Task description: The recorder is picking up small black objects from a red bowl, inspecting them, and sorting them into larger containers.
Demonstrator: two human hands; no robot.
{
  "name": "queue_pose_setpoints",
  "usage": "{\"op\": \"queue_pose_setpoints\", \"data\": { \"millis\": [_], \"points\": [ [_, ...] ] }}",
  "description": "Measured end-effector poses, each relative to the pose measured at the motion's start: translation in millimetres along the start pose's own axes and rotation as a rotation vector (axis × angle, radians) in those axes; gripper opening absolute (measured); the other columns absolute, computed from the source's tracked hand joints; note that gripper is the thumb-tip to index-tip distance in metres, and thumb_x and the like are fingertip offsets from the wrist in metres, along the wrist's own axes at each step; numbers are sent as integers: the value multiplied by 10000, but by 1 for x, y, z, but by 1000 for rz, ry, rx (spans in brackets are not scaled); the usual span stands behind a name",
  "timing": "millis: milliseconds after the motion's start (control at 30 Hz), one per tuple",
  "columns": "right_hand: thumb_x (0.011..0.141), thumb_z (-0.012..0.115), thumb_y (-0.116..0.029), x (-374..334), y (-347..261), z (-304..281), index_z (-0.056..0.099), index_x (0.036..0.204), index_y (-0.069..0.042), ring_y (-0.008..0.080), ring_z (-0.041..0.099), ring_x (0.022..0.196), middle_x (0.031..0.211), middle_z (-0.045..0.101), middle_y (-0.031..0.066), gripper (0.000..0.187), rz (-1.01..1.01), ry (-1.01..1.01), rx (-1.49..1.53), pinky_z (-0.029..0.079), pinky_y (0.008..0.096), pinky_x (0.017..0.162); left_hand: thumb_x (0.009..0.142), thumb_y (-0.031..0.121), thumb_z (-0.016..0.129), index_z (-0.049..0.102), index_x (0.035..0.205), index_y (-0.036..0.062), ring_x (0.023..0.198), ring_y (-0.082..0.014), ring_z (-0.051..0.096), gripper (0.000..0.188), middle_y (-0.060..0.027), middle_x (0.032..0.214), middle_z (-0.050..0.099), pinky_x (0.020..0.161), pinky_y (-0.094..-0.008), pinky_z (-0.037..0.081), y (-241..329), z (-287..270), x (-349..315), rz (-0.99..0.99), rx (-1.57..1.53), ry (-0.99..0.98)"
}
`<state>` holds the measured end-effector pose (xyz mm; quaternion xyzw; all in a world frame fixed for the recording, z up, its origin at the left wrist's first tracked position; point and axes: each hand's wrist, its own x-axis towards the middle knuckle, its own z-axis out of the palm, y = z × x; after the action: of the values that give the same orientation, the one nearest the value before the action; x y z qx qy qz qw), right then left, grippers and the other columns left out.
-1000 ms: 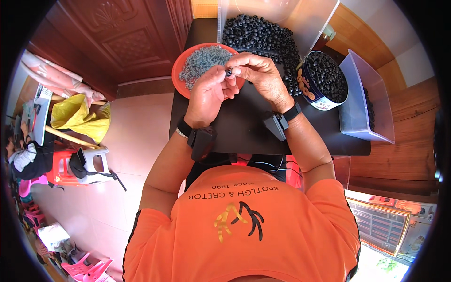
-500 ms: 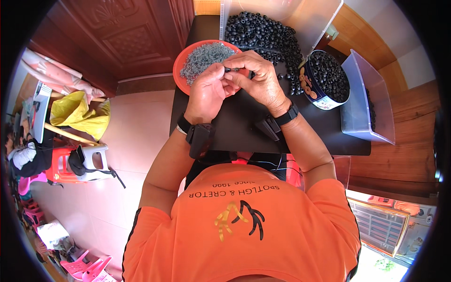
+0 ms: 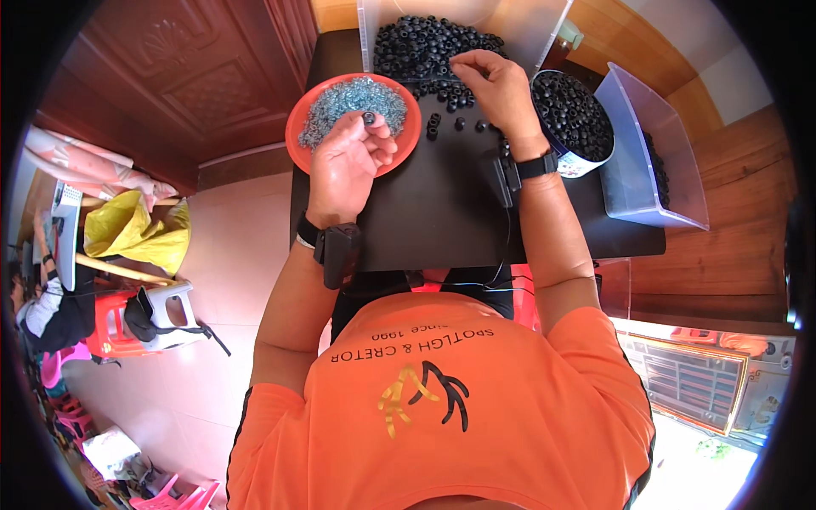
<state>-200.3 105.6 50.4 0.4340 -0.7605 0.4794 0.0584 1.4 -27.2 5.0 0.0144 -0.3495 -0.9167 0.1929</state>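
Observation:
My left hand (image 3: 344, 161) is palm up at the near edge of a red plate (image 3: 414, 136) heaped with small shiny grey pieces (image 3: 357, 95). Between its thumb and fingertips sits a small black ring-shaped piece (image 3: 369, 118) with a hollow middle. Further right, my right hand (image 3: 501, 98) reaches over a pile of similar black pieces (image 3: 438, 42) that spills out of a clear bin (image 3: 544, 30). Its thumb and forefinger are drawn together at the pile's edge; whether a piece is between them I cannot make out.
Several loose black pieces (image 3: 433, 127) lie on the dark table (image 3: 416, 212). At the right stand a round tin (image 3: 586, 166) full of black pieces and a clear tub (image 3: 654, 191) with more. A cable (image 3: 508, 225) hangs from my right wrist device. Another person (image 3: 42, 306) is at far left.
My hands were together over the red plate and have parted. The right one moved up and right to the black pile; the left kept a black piece. The whole view shifted slightly.

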Motion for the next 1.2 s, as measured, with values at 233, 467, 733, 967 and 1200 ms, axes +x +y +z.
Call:
{"op": "queue_pose_setpoints", "data": {
  "millis": [233, 467, 733, 967, 1200],
  "points": [
    [773, 667, -111, -5, 12, -6, 700, 931, -60, 231, 646, 766, 826, 676, 88, 169, -27, -332, -342, 510, 319, 714, 965, 243, 458, 546, 958, 77, 824, -177, 571, 188, -35, 944, 571, 738, -303, 436, 2, 0, -2, 10, 27, 7],
    [758, 647, -112, -10, 26, 6, 695, 940, -80, 284, 611, 894, 907, 661, 81, 190, -353, -349, -442, 497, 373, 804, 966, 244, 452, 549, 958, 76, 822, -173, 568, 194, -29, 945, 568, 734, -302, 434, 2, 0, 0, 2, 21, 8],
    [791, 613, -155, 0, 31, 12, 709, 934, -138, 271, 593, 981, 967, 664, 51, 173, -280, -179, -497, 503, 377, 839, 955, 240, 462, 544, 946, 82, 822, -180, 570, 179, -35, 945, 569, 738, -312, 437, 1, -1, 0, -3, 14, 27],
    [765, 649, -127, 25, 35, 50, 701, 984, -161, 274, 575, 965, 945, 619, 47, 229, -407, -445, -562, 506, 379, 827, 947, 238, 476, 540, 932, 80, 815, -189, 571, 171, -41, 933, 571, 732, -311, 440, 1, -3, 0, -5, 22, 23],
    [765, 636, -131, 24, 51, 31, 701, 948, -141, 288, 603, 953, 954, 634, 85, 194, -269, -530, -563, 502, 394, 825, 952, 241, 471, 533, 919, 83, 810, -187, 572, 173, -40, 926, 573, 728, -309, 442, -1, -1, 1, -11, -8, 69]
  ]
}}
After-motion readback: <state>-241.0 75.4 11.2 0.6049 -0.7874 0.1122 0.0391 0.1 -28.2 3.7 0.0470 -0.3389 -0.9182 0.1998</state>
